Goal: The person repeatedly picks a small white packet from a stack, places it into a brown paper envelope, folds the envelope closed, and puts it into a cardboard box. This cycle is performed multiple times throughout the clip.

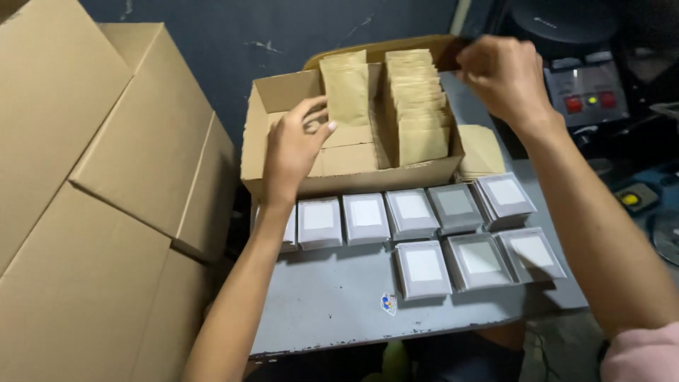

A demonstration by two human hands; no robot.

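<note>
An open cardboard box [353, 180] stands on a grey table [332, 304], filled with upright brown paper pouches [419, 106]. My left hand [293, 145] reaches into the box's left side, fingers around one raised brown pouch [346, 88]. Over the box's far right corner, my right hand [503, 74] hovers with its fingers curled near the pouch tops; whether it grips anything is unclear. In front of the box lie two rows of grey packets with white windows [423, 269].
Large closed cardboard cartons [92, 191] are stacked at the left. A machine with red buttons [585, 92] stands at the back right. A small sticker [388, 303] sits on the table near its front edge. A few flat brown pouches [482, 152] lie right of the box.
</note>
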